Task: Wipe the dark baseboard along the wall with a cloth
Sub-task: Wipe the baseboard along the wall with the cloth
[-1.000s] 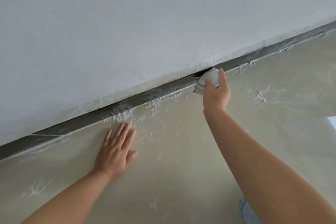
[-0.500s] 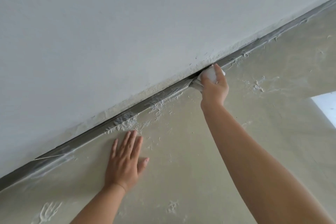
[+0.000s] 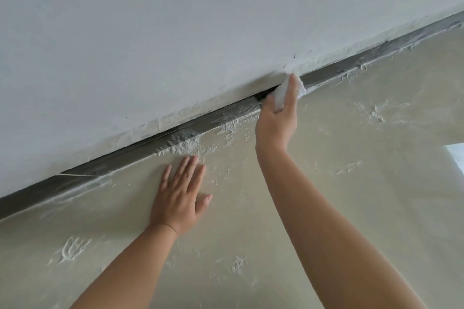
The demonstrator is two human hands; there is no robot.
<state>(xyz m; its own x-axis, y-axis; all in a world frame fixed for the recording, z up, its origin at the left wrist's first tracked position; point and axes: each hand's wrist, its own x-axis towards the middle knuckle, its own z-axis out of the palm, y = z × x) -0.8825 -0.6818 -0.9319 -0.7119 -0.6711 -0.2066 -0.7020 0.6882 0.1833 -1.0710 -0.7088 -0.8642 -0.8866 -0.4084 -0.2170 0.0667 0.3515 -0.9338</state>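
Both of your hands are in view, two bare forearms reaching out from the near edge. Your right hand (image 3: 276, 120) reaches far ahead and pinches one white cloth (image 3: 288, 93), thumb on the left side and fingers laid over the top, pressing it against the baseboard (image 3: 140, 148). There is one baseboard: a single dark strip running from the near left up to the far right, where wall (image 3: 175, 32) meets floor (image 3: 351, 158). The cloth sits on it right of centre, hiding a short stretch of the strip.

Your left hand (image 3: 179, 193) lies flat on the floor, palm down, fingers straight and slightly spread, thumb out to the right, holding nothing. Its fingertips point toward the baseboard and stop just short of it, well to the left of the cloth.

The strip shows one slanted joint (image 3: 80, 173) on the left. White dust smears much of its face left of the cloth. A heap of powder (image 3: 180, 147) lies at its foot just beyond your left fingertips. One handprint (image 3: 71, 248) marks the dusty floor at near left, and several scuffed patches are scattered across the floor to the right. One bright patch (image 3: 455, 155) shows at the right edge.
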